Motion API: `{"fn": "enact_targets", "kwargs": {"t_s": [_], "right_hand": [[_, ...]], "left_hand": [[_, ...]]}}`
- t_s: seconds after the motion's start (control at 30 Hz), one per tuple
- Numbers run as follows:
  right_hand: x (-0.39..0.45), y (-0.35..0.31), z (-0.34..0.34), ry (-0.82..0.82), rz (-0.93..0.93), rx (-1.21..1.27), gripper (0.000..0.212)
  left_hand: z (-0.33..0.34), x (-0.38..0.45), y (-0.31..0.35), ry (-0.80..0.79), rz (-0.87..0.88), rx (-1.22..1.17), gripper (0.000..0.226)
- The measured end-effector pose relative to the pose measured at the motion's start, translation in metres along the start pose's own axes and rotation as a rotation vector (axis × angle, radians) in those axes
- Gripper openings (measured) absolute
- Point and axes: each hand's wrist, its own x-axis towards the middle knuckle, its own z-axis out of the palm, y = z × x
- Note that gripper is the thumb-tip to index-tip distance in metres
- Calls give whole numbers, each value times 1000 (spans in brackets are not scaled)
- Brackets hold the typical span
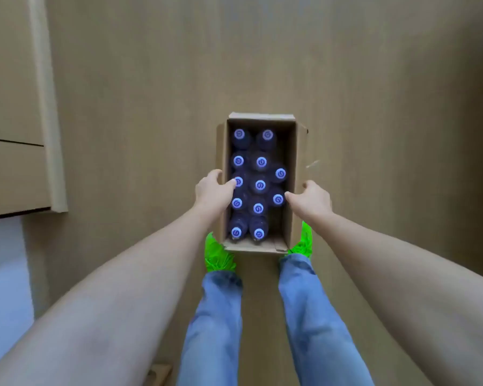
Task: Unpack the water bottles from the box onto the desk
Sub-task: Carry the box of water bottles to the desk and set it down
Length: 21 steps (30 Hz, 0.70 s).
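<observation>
We stand over the box on the floor, bottles upright inside w/ caps up. Left hand curls over the left wall, right hand over the right wall, prob. to steady or lift it; no bottle held yet.

Plain brown cardboard box, dark clear plastic bottles with white round caps printed with a blue swirl, bright green crinkled shoe covers, faded blue denim trousers, tan wood-grain floor, beige cabinet fronts
</observation>
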Motion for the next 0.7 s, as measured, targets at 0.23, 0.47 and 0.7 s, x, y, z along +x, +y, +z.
{"fn": "enact_targets", "kwargs": {"t_s": [0.23,0.47,0.7], "right_hand": [[83,33,94,141,126,26,47],[124,54,124,239,165,21,25],[146,55,126,298,176,-44,25]], "left_hand": [[83,82,-65,49,-185,-130,68],[113,130,-77,81,-254,-163,64],[114,153,-73,170,-259,-29,55]]}}
